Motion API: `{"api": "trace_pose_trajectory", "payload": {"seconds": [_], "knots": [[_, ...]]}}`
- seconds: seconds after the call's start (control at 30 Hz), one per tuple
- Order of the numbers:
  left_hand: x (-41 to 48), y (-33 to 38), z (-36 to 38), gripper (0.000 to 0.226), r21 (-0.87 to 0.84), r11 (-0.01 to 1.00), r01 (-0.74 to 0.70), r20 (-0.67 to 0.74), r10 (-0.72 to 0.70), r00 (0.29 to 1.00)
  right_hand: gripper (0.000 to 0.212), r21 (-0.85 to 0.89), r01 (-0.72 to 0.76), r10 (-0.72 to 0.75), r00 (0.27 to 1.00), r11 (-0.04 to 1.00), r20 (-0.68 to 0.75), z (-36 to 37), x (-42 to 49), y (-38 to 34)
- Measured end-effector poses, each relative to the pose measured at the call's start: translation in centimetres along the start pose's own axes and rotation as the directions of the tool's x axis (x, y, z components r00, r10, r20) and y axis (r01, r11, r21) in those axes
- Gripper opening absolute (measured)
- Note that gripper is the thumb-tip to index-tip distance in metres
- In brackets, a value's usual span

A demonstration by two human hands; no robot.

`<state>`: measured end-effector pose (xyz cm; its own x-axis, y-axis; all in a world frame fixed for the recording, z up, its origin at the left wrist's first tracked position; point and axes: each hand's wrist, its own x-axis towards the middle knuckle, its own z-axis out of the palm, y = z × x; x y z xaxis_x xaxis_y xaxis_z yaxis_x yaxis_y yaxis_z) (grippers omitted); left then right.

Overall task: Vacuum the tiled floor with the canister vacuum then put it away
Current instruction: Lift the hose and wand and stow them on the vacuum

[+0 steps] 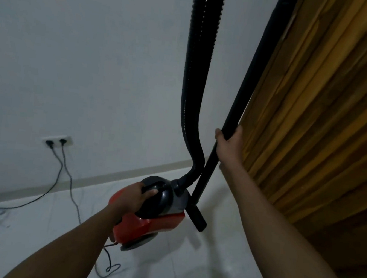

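Both hands are occupied: the canister vacuum (147, 222), low at six o'clock, is gripped by its handle in the left hand (132, 197), while the wand (249, 82) toward two o'clock is clasped by the right hand (228, 143). Vacuuming is judged finished; stowing remains.

Wooden door (315, 106) crowds right; hose (198, 73) hangs centre; cables (71, 180) trail floor (210, 264) left; free air left of hose.

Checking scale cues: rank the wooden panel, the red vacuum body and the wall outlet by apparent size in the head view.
1. wooden panel, largest by far.
2. red vacuum body.
3. wall outlet, smallest, though farther away.
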<state>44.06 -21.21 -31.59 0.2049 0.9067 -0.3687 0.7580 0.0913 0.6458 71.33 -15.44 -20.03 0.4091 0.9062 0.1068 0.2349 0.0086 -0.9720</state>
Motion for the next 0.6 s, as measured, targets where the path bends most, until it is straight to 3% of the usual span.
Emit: {"api": "trace_pose_trajectory", "payload": {"seconds": [0.37,0.6], "knots": [[28.2,9.3,-0.5,0.039,0.032,0.993,-0.118,0.154,0.111,0.982,0.038,-0.002,-0.079,0.078,0.993,0.997,-0.085,1.8,27.2,6.4],[43.9,15.8,1.5,0.036,0.131,0.987,-0.09,0.276,0.051,0.96,0.036,-0.038,-0.186,0.18,0.976,0.982,-0.121,0.3,41.7,12.9]]}}
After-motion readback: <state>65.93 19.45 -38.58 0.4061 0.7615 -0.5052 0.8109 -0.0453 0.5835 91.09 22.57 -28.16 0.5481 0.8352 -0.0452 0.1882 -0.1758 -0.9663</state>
